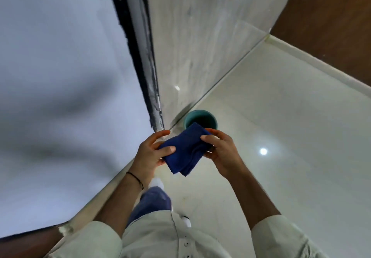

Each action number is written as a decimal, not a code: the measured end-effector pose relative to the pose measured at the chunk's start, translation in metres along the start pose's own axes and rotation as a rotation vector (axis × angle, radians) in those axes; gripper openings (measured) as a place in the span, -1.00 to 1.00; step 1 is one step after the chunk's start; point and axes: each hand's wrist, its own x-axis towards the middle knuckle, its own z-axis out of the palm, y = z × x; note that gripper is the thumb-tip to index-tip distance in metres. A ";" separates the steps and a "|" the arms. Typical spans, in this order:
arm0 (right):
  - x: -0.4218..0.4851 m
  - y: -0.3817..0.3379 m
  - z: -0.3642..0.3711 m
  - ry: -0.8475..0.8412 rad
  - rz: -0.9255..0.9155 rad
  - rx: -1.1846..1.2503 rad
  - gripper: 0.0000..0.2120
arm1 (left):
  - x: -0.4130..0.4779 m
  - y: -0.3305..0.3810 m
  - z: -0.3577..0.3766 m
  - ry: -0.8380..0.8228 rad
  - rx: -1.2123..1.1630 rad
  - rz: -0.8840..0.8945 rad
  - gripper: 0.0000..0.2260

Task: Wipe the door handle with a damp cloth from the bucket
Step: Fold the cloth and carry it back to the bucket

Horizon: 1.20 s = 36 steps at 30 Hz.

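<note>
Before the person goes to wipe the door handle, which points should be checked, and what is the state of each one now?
1. Blue cloth held by left hand and right hand: ok.
2. Cloth folded to a pad: ok.
3. Cloth damp: cannot tell.
4. Door handle in view: not ok, none visible.
5. Teal bucket upright on the floor: ok.
6. Cloth dripping: cannot tell.

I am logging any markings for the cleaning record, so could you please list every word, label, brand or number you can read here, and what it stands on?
None can be read.
Folded dark blue cloth, held by the left hand and right hand: no label shows.
Round teal plastic bucket on the glossy cream tiled floor: no print shows.
Pale buttoned shirt: plain.
</note>
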 end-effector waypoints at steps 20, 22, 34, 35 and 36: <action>0.281 -0.059 -0.072 0.323 0.254 0.102 -0.73 | 0.303 -0.010 0.103 -0.015 -0.191 -0.553 -0.52; 0.306 -0.055 -0.076 0.331 0.263 0.066 -0.78 | 0.320 -0.015 0.111 -0.045 -0.157 -0.582 -0.50; 0.492 0.064 -0.163 0.200 0.241 -0.499 -0.76 | 0.481 -0.132 0.139 0.185 0.218 -0.357 -0.38; 0.509 0.080 -0.172 0.178 0.240 -0.530 -0.73 | 0.496 -0.151 0.139 0.190 0.257 -0.337 -0.40; 0.522 0.094 -0.178 0.157 0.241 -0.557 -0.70 | 0.509 -0.167 0.138 0.189 0.300 -0.321 -0.42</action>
